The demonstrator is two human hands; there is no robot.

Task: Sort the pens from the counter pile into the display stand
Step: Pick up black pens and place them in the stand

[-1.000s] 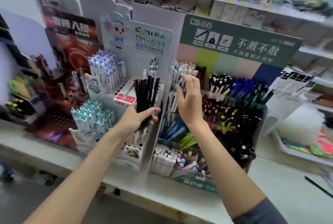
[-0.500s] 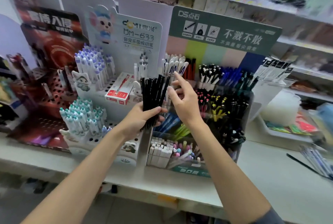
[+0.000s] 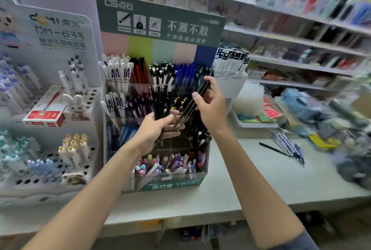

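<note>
My left hand grips a bundle of black pens upright in front of the green-topped display stand. My right hand is shut on a few black pens, tilted from lower left to upper right, their lower ends touching the left hand. The stand's tiers hold white, red, black and blue pens. A pile of blue pens and one black pen lie on the counter to the right.
A white stand with white pens and a red box is on the left. A white tray and blurred blue packages sit at the right. Shelves of stationery run behind.
The view has swung right. My right hand has taken a few black pens out of the left hand's bundle and pulled them toward the right.
</note>
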